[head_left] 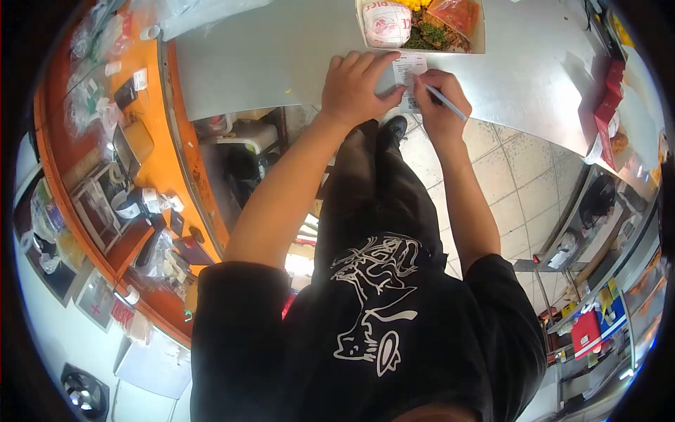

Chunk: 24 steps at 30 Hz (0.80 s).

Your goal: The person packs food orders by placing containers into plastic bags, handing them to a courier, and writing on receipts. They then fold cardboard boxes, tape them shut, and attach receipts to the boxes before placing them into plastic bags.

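Fingers of the right hand (443, 109) are gripping a pale pen (450, 106), closing around its barrel near the upper centre of the frame. Its far end is pointing toward the lower right; whether the tip is touching paper cannot be told. Beneath and between the two hands, a printed paper slip (409, 68) is lying on the metal counter (246, 63), showing small dark text and a square code near its lower end. The left hand (351, 88), just left of the slip, is holding its thumb and forefinger apart, with both reaching to the slip's left side; this hand is not closing around anything visible.

At the top of the frame, an open food box (479, 32) is sitting just beyond the slip. It is holding a round white wrapped item with red print (387, 24) at left, yellow food (413, 3) at the top, brown food with greens (436, 33) in the middle and a reddish packet (455, 15) at right. Toward the right edge, a red carton (609, 100) is standing on the counter.
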Each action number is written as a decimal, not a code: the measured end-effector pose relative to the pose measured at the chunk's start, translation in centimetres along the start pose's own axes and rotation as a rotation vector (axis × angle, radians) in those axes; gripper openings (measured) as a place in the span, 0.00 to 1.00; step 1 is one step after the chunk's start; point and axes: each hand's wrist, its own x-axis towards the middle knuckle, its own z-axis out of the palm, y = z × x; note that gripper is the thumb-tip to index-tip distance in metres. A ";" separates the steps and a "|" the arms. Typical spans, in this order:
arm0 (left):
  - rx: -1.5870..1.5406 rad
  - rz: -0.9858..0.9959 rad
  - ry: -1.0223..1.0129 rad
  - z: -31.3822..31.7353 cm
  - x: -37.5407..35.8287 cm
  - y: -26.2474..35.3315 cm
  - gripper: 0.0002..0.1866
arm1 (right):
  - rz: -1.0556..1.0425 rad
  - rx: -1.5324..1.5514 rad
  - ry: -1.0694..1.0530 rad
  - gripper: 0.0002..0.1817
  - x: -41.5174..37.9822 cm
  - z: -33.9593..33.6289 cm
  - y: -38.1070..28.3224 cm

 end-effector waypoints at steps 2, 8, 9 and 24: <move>0.021 -0.010 -0.028 -0.1 0.1 0.1 0.29 | -0.113 0.018 -0.047 0.07 -0.1 0.1 0.4; 0.013 0.010 0.014 0.2 0.0 0.0 0.28 | -0.147 -0.015 -0.075 0.07 -0.1 -0.3 0.4; 0.013 0.009 0.011 0.1 0.0 0.0 0.28 | -0.145 -0.014 -0.076 0.07 -0.1 -0.3 0.5; 0.118 -0.500 0.089 -5.8 -9.5 -3.1 0.24 | 0.557 -0.435 0.105 0.32 5.6 -10.6 3.3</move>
